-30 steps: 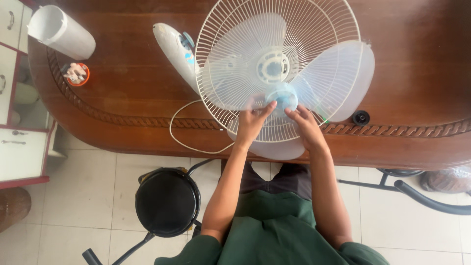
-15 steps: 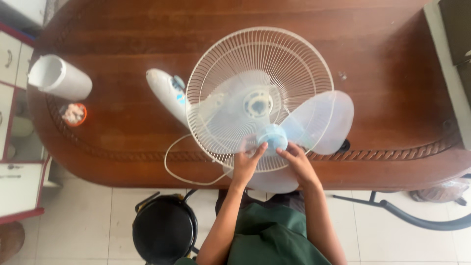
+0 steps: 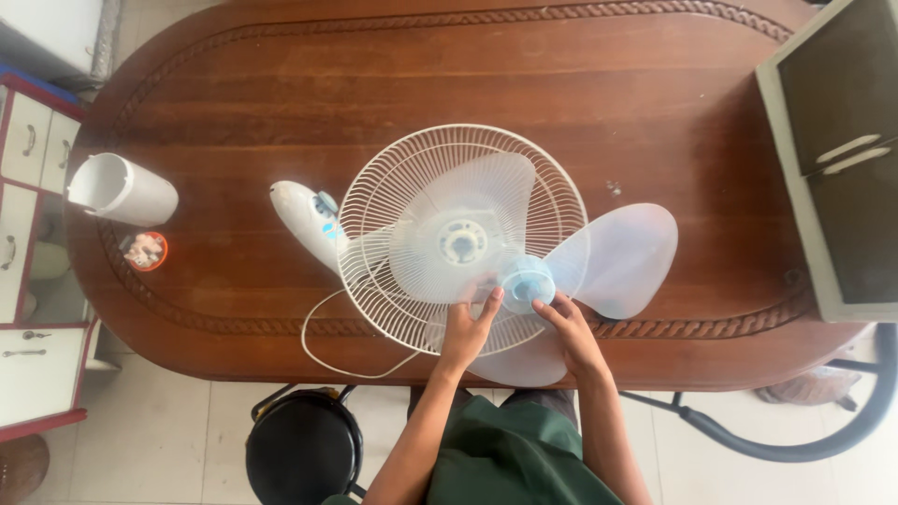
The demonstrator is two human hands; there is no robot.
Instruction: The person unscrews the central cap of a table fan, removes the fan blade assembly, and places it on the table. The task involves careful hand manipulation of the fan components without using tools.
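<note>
Tabletop (image 3: 655, 103): one wire fan guard (image 3: 412, 187) | one three-bladed pale-blue fan blade (image 3: 617, 257) | left hand (image 3: 465, 329), right hand (image 3: 572, 329), fingers clamped on blade | one white cylinder (image 3: 123, 190)

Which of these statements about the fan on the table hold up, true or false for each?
1. Both hands touch the pale blue blade hub. True: left hand and right hand hold it from either side.
2. The fan grille stands upright. False: it lies flat on the wooden table.
3. A white cylinder lies on its side near the table's left end. True.
4. The black stool rests on the table. False: it stands on the floor below.
</note>
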